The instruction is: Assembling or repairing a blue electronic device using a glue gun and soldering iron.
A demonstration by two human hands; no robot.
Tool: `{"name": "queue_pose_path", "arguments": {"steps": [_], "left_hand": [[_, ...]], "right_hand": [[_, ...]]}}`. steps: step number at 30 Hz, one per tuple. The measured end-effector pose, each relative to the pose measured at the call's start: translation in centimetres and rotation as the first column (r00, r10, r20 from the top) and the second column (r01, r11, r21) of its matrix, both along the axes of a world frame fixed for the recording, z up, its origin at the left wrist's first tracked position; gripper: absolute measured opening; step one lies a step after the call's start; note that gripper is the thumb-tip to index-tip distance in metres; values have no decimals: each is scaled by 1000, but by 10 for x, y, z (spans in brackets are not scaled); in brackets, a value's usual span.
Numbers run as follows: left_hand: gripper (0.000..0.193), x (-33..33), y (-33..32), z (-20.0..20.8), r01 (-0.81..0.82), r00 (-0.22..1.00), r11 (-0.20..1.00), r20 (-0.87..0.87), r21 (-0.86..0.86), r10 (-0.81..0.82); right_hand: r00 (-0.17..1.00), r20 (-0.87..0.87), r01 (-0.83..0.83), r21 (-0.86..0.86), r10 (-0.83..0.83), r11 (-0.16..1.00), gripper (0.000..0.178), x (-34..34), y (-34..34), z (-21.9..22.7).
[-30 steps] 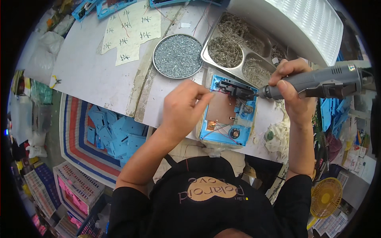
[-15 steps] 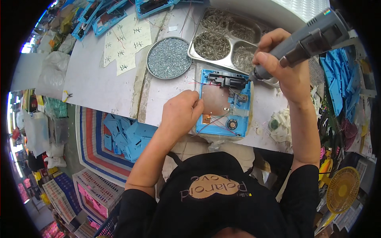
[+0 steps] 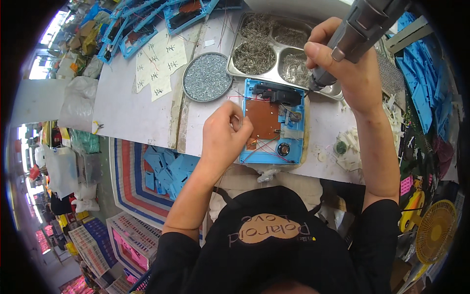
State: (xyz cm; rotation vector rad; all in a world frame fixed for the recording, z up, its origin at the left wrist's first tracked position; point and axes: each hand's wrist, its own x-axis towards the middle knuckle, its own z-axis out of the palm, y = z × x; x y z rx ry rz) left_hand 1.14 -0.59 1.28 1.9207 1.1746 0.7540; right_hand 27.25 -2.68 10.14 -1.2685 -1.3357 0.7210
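Note:
My right hand [image 3: 345, 63] is wrapped round a grey electric screwdriver [image 3: 364, 29]. Its tip points down at the upper right corner of a blue plastic housing [image 3: 267, 156], but whether it touches cannot be made out. Inside the housing lie a brown circuit board [image 3: 262, 120], a black mechanism [image 3: 276, 94], a small round speaker [image 3: 283, 149], a little motor [image 3: 294, 116] and thin red wires. At the housing's left edge is my left hand [image 3: 225, 132], thumb and fingers curled together in a pinch. Anything between those fingertips is too small to name.
Behind the housing are a round dish of small screws [image 3: 208, 77] and a metal compartment tray [image 3: 269, 72] of small metal parts. White plastic pieces [image 3: 350, 147] lie at the right. More blue housings [image 3: 183, 17] are stacked far left; a striped bag [image 3: 128, 171] holds blue parts below the table.
The whole view has shifted a little. The screwdriver's body stands higher in view, with its tip still by the housing's upper right corner. My left fingers have curled into a pinch.

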Motion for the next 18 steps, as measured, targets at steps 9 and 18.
{"name": "queue_pose_path", "arguments": {"steps": [9, 18], "left_hand": [[24, 5, 38, -23, -21, 1000, 995, -19, 101, 23], [13, -2, 52, -12, 200, 974, 959, -151, 202, -172]], "right_hand": [[998, -58, -15, -20, 14, 1000, 29, -4, 5, -4], [999, -33, 30, -48, -31, 998, 39, 16, 12, -15]]}}
